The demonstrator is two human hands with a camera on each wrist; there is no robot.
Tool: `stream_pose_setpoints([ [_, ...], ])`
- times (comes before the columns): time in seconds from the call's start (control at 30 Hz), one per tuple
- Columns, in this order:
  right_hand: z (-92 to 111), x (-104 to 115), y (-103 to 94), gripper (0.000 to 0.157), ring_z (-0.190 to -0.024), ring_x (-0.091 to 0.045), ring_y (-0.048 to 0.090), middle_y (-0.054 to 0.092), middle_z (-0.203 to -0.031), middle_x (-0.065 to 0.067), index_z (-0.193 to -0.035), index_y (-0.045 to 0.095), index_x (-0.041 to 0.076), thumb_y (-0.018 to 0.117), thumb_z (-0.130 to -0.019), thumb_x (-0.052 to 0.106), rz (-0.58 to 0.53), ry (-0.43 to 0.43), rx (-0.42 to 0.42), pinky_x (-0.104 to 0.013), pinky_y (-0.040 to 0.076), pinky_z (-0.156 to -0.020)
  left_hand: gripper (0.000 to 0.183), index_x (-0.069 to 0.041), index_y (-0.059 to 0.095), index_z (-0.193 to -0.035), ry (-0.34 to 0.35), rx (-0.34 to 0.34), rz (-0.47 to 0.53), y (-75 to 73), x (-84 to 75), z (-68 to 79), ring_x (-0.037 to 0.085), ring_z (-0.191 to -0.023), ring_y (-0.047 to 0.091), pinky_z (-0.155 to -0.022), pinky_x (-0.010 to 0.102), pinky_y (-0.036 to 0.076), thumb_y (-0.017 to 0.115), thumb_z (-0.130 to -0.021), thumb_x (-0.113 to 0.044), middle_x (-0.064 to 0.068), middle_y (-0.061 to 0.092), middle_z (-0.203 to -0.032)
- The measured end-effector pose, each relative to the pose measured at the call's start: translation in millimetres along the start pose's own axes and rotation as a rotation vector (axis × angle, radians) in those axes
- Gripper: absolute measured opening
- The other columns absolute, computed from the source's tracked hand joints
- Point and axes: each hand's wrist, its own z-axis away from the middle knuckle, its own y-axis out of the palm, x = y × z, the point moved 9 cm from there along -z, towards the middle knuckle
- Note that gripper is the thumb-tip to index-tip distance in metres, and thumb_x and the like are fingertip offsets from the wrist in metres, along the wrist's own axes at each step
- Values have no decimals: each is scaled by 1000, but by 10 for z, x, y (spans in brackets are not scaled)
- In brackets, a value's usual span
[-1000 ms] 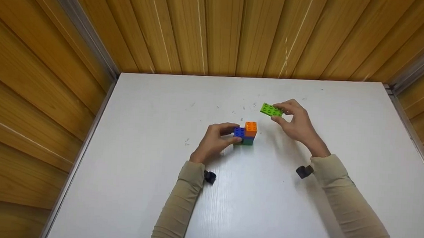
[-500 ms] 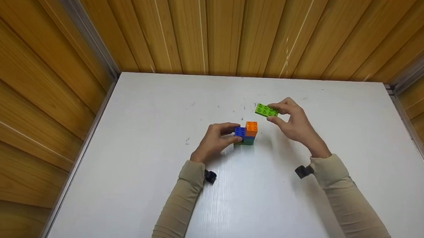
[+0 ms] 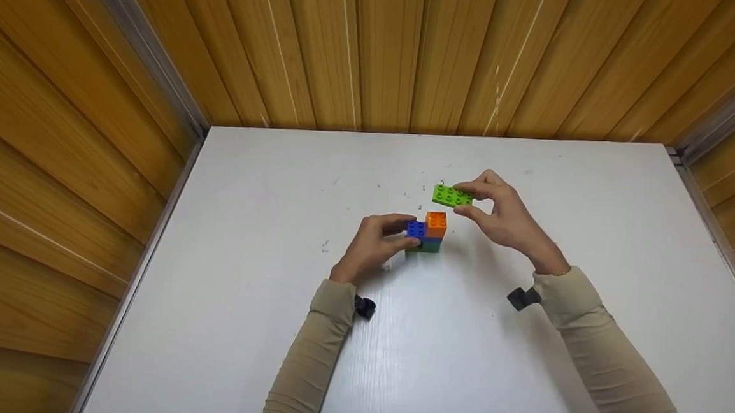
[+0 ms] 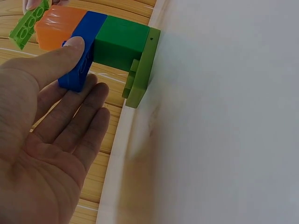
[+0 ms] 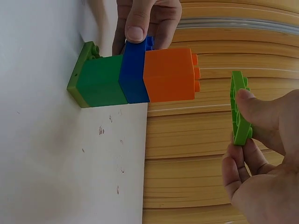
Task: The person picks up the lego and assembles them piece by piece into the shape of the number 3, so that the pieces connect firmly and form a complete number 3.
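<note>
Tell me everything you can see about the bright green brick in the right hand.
The bright green brick is a thin rectangular plate that looks like plastic, with two rows of round studs on top. The left wrist view shows a hollow underside with round tubes. It is roughly level, perhaps slightly tilted, studs up. The right grip pinches it toward its right end in the head view, partly covering it. It is in the air above the level of the orange block, apart from it.
</note>
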Motion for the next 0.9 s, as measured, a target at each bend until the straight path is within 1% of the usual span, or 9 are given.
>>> stream_pose_setpoints([
  [0.17, -5, 40, 40, 37, -114, -27, 59, 57, -110, -13, -134, 72, 2, 77, -98, 8, -11, -14, 16, -47, 46, -107, 45, -11, 71, -140, -7, 3, -1, 0, -3, 2, 20, -128, 70, -111, 35, 56, 81, -97, -19, 5, 74, -136],
  [0.37, -12, 91, 92, 36, -114, -30, 60, 58, -109, -14, -134, 73, 1, 77, -99, 8, -12, -36, 32, -53, 47, -108, 46, -7, 70, -140, 21, 6, -11, -3, -15, -7, 21, -128, 70, -112, 34, 55, 81, -98, -19, 6, 74, -135],
  [0.53, -25, 103, 128, 37, -116, -30, 61, 57, -109, -13, -134, 73, 1, 78, -98, 8, -17, -30, 49, -53, 48, -109, 47, -6, 69, -141, 15, 12, -14, -2, -14, -6, 20, -128, 69, -112, 33, 54, 81, -98, -19, 6, 73, -136],
  [0.73, -33, 128, 168, 36, -116, -29, 61, 56, -110, -12, -134, 73, 2, 77, -99, 9, -24, -27, 75, -48, 47, -108, 47, -6, 68, -142, 15, 13, 1, -5, -25, 3, 21, -129, 69, -112, 36, 55, 80, -98, -19, 6, 73, -136],
  [0.9, -38, 153, 197, 35, -119, -29, 61, 56, -110, -13, -134, 73, 2, 76, -100, 8, -28, -23, 89, -47, 47, -108, 47, -7, 69, -142, 7, 15, 8, -4, -16, 10, 20, -128, 69, -112, 37, 55, 80, -99, -20, 5, 73, -136],
])
